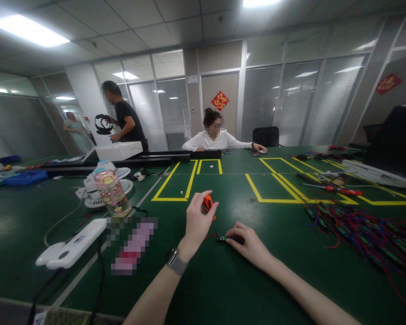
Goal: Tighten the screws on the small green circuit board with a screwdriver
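My left hand [199,215], with a watch on its wrist, is closed on the orange and black handle of a small screwdriver [208,201]. The tool's thin dark shaft points down towards a small green circuit board [221,238]; whether its tip touches the board is too small to tell. Low over the green table [230,284], the fingers of my right hand [246,239] pinch the board's right end. A red wire [210,235] runs from the board's left side towards my left wrist.
Right of my hands lies a tangled heap of wired boards [355,239], with a red-handled screwdriver [341,189] behind it. A bottle [111,192], a fan [96,198] and a white device [76,243] are on the left. Across the table sits a person [213,137]; another [126,117] stands further left.
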`<act>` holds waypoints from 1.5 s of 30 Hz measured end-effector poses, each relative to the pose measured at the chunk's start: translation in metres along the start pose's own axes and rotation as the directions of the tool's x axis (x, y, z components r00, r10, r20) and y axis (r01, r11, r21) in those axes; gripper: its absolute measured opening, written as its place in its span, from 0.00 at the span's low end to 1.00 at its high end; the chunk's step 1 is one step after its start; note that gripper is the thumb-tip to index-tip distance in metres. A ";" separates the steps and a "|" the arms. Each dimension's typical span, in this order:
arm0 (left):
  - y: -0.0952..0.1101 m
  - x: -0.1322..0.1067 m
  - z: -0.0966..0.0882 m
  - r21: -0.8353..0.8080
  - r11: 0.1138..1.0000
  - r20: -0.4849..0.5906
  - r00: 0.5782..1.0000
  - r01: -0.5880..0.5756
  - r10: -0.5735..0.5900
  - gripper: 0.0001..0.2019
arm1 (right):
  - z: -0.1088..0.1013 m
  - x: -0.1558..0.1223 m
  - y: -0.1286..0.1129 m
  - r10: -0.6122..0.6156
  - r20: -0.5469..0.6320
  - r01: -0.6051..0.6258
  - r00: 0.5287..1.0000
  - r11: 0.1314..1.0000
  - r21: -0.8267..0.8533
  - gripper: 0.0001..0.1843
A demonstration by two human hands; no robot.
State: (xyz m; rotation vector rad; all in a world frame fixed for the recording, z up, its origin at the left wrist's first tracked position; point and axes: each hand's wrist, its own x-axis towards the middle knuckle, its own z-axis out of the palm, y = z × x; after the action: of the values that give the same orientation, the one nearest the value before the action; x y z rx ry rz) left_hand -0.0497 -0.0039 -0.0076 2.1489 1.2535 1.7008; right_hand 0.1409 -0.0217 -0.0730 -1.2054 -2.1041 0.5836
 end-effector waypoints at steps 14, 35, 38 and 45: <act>-0.001 0.003 -0.001 -0.034 0.997 -0.038 0.996 0.076 -0.077 0.14 | 0.000 0.000 0.001 -0.019 -0.053 0.020 0.998 1.000 0.013 0.08; -0.008 0.010 -0.020 0.178 0.974 0.365 0.911 0.136 -0.194 0.11 | -0.005 0.009 0.018 0.075 -0.129 -0.091 0.989 0.988 -0.122 0.13; -0.011 0.003 -0.015 0.255 0.963 0.587 0.776 0.093 -0.230 0.05 | -0.004 0.007 0.016 0.077 -0.145 -0.096 0.986 0.987 -0.132 0.14; -0.010 -0.006 -0.005 0.337 0.941 0.711 0.651 0.020 -0.268 0.06 | -0.008 -0.001 0.007 -0.097 -0.186 0.063 0.978 0.982 -0.179 0.11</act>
State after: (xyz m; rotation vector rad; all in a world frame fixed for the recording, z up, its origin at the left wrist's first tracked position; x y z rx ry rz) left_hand -0.0593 -0.0034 -0.0160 2.4070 1.3896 0.4123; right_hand 0.1510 -0.0190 -0.0719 -1.2118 -2.0576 0.2400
